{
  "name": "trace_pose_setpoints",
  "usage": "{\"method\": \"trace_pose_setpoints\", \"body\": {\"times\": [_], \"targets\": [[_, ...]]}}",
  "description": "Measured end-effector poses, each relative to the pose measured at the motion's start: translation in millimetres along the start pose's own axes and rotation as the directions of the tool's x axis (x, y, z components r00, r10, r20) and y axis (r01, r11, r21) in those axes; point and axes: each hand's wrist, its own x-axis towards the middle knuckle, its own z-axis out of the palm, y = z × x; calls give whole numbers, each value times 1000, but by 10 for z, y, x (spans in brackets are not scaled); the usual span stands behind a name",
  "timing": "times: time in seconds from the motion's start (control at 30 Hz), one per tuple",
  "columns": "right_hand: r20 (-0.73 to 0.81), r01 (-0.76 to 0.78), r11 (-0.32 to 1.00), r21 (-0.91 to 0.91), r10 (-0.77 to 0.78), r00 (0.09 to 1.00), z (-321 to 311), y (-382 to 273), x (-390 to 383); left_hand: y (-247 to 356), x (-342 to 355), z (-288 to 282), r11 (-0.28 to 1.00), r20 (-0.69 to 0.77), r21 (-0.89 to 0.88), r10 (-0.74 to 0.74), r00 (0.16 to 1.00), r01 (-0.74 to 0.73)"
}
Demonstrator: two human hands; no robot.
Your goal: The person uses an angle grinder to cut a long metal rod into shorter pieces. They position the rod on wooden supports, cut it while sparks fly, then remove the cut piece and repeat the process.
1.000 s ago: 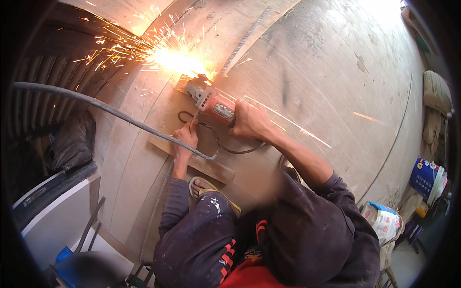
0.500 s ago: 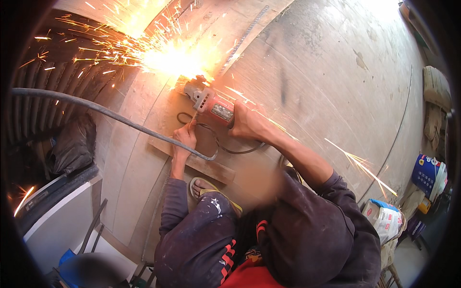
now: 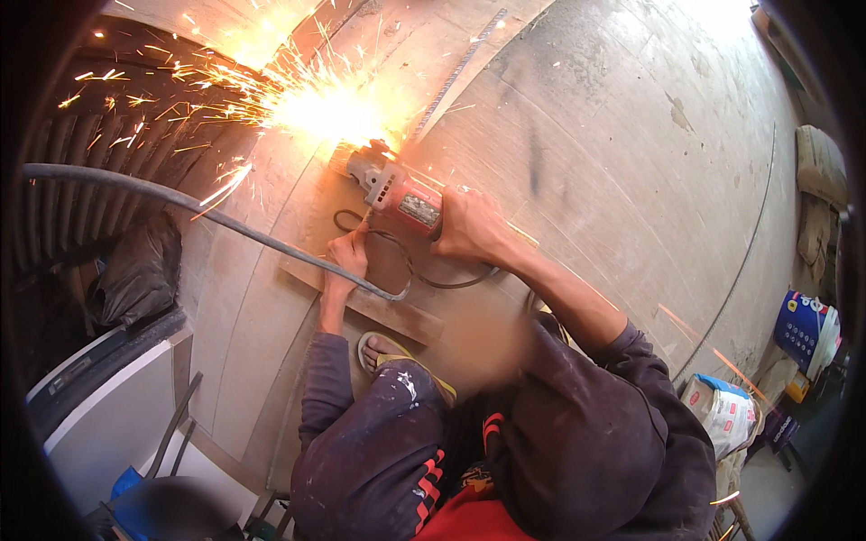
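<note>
A red and grey angle grinder [image 3: 403, 200] is gripped around its body by my right hand [image 3: 471, 225]. Bright sparks [image 3: 329, 113] burst from its head and hide the disc and the contact point. Beyond the grinder, a ribbed steel rebar [image 3: 460, 74] lies slanted on the floor. Just below the grinder head, my left hand [image 3: 348, 254] is closed, pinching a thin end that lines up with the rebar; the stretch between is covered by the grinder and glare. Under my left wrist lies a wooden board [image 3: 392, 317].
A thick grey cable [image 3: 207, 215] crosses from the left towards my left wrist; a thinner cord [image 3: 451, 286] loops below the grinder. My sandalled foot [image 3: 383, 347] is close to the board. A dark bag [image 3: 140, 275] lies left. Right stand a blue bucket [image 3: 803, 329] and a white bag [image 3: 722, 410].
Both hands and the grinder stay almost in place. The sparks keep streaming to the upper left in a shifted pattern, and the streaks along my right arm are fewer.
</note>
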Motion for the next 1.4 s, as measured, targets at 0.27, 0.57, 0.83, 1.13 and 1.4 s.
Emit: {"method": "trace_pose_setpoints", "body": {"times": [0.27,0.57,0.83,1.13,1.4], "targets": [[1,-10,1000,-5,10,1000,8,-2,-3,15,11,-9,999,16,-35,-27,1000,28],[-9,12,1000,27,-11,1000,-34,-47,-18,0,-12,53,998,-74,47,34,997,-31],[12,-3,1000,20,2,1000,-22,-23,29,7,-18,58,995,-88,85,50,995,-42],[22,-34,999,3,34,999,-11,-22,36,60,-32,29,995,-58,97,8,998,-3],[-4,23,1000,-9,-23,1000,49,70,-6,16,-36,15,993,-58,117,8,998,-2]]}}
